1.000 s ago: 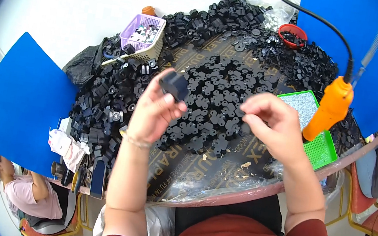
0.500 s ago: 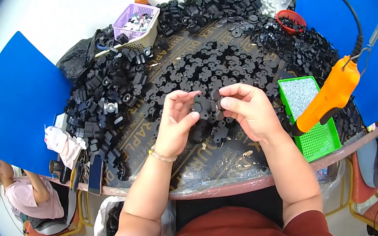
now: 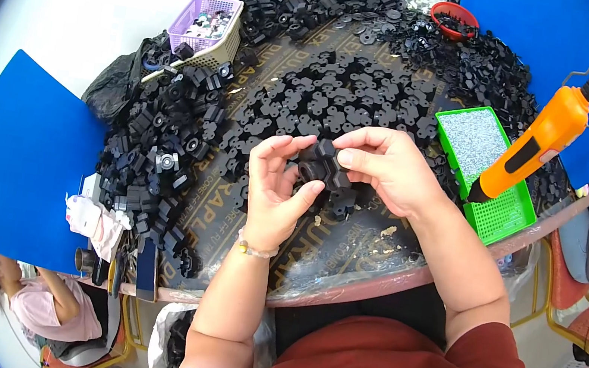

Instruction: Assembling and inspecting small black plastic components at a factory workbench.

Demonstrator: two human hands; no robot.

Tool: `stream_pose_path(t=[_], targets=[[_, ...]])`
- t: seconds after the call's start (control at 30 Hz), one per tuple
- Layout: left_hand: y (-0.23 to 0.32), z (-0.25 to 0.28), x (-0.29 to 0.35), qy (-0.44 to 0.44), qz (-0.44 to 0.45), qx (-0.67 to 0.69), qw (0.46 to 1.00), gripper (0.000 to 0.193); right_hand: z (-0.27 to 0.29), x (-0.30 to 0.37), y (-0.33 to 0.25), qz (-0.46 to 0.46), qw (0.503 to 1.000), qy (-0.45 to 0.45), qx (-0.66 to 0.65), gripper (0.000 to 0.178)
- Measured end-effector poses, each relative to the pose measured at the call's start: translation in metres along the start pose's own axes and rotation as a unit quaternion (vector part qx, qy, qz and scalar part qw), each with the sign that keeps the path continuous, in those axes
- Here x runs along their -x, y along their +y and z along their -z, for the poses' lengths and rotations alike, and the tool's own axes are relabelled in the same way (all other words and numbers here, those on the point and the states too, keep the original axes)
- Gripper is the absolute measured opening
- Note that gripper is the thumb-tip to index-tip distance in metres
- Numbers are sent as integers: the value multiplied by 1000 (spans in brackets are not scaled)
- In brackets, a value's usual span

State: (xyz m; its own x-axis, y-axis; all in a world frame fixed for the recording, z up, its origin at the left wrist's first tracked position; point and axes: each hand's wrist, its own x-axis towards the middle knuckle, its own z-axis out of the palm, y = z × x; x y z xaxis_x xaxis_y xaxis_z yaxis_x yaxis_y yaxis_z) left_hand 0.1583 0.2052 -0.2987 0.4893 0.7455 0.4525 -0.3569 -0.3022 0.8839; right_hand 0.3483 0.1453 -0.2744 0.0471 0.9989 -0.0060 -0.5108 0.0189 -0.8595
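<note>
Both hands meet above the middle of the table. My left hand (image 3: 270, 196) grips a black plastic housing (image 3: 309, 169) with a round end, between thumb and fingers. My right hand (image 3: 392, 171) pinches the edge of a black plastic part at the housing's right side. The two pieces touch, and I cannot tell whether they are joined. Behind and beneath the hands lie many flat black plastic plates (image 3: 335, 107) with notched outlines. To the right, an orange electric screwdriver (image 3: 537, 146) hangs tip down over a green tray (image 3: 495, 216) that holds small silvery pieces (image 3: 472, 140).
Heaps of black housings (image 3: 166, 136) cover the left and back of the table. A lilac basket (image 3: 188, 39) and a red bowl (image 3: 454, 37) stand at the back. Blue panels (image 3: 23, 161) flank the table. A phone (image 3: 147, 269) lies at the left edge; another person sits beyond.
The part in my right hand has come against the housing, which has turned to show its round end. The screwdriver has swung slightly right and tilted more.
</note>
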Motion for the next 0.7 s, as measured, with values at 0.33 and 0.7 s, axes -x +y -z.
stream_pose_path(t=[0.33, 0.7], targets=[[51, 26, -12, 27, 71, -97, 992, 42, 1, 1, -4, 106, 957, 37, 267, 32], [32, 155, 3, -5, 216, -587, 781, 41, -2, 4, -19, 136, 963, 46, 228, 22]])
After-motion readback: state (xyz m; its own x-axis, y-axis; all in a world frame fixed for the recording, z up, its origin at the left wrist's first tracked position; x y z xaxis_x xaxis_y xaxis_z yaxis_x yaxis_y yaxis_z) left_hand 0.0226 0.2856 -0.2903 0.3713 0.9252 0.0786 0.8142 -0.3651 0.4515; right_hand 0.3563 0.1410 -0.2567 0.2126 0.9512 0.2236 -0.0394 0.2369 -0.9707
